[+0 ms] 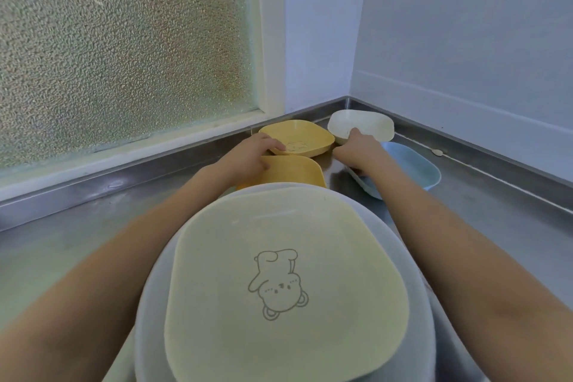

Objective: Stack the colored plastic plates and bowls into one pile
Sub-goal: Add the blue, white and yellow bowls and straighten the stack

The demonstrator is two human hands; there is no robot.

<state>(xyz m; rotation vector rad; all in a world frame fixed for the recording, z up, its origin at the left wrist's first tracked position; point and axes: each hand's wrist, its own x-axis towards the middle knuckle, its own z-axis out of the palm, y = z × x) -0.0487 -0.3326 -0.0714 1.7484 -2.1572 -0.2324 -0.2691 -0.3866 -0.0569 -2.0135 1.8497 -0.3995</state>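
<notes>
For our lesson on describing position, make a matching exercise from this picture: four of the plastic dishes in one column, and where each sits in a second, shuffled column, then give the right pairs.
Column 1
1. white bowl
2. blue bowl
3. pale yellow plate with the bear drawing
4. far yellow bowl

Column 2
A. nearest the camera, on top of a grey plate
B. in the far corner by the wall
C. at the left hand's fingertips
D. farthest right, partly behind the right wrist

Pairs: 1-B, 2-D, 3-A, 4-C
</notes>
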